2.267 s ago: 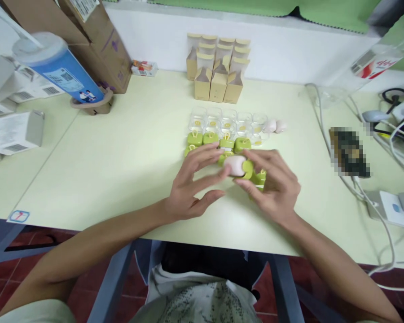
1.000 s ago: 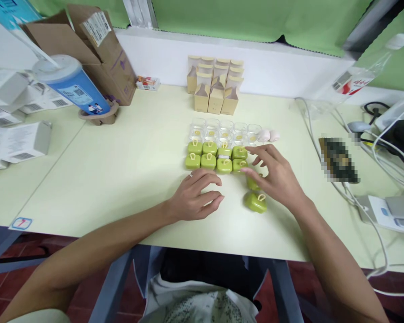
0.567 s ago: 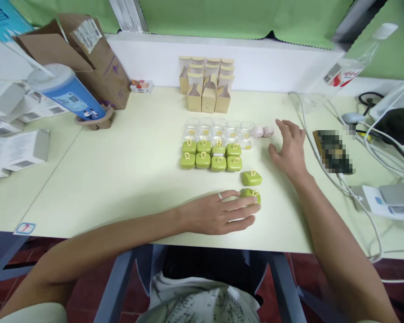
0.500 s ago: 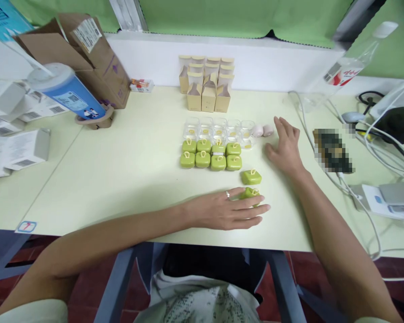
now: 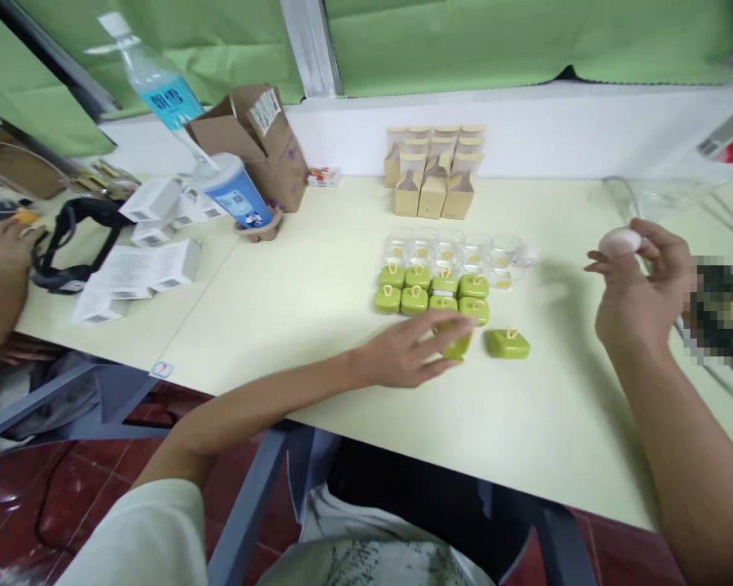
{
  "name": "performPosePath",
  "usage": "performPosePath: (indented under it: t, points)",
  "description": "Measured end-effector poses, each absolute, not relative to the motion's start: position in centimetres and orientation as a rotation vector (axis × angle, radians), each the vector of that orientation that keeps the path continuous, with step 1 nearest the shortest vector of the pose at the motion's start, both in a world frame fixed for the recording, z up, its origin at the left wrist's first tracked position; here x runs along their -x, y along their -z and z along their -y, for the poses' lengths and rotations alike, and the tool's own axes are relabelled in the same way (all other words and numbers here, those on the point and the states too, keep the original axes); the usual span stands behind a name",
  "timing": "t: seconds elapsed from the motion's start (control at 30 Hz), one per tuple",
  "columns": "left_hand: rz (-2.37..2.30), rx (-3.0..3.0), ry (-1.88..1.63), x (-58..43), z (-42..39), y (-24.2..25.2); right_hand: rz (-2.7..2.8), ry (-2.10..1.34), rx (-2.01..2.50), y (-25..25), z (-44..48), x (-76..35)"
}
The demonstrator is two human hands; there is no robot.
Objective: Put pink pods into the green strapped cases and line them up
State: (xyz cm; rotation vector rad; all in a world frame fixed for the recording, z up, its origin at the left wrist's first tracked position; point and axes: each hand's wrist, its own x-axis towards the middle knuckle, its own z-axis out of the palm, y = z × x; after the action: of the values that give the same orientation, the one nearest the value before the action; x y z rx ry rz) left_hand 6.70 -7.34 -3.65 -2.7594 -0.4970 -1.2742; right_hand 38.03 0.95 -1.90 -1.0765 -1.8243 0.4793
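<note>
Grip of right hand [image 5: 641, 285], flat on the tabletop [image 5: 318, 268] a moment ago, now pinches a pink piece [image 5: 620, 241], lifted clear; left hand [image 5: 412, 358] curls its grip over a green case [image 5: 461, 348] on the tabletop: both parts are held.

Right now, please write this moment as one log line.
left hand: grasps green case | right hand: in air, holds pink oval piece | second green case: loose on table
</note>
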Motion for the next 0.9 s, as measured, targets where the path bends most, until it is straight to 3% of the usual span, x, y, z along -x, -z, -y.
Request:
performPosePath:
  t: [0.17, 0.4, 0.9]
  points:
    - [0.960, 2.563, 1.577, -4.8, 6.5, 3.9, 1.760, -0.636, 1.019, 0.2, 3.8, -33.4]
    - [0.940, 2.577, 1.728, -4.8, 6.7, 3.6, 1.567, -0.908, 0.788, 0.8, 8.2, -28.7]
    - [0.873, 2.599, 1.774, -5.5, 7.5, 3.6, 1.643, -0.881, 0.831, 1.2, 8.7, -28.1]
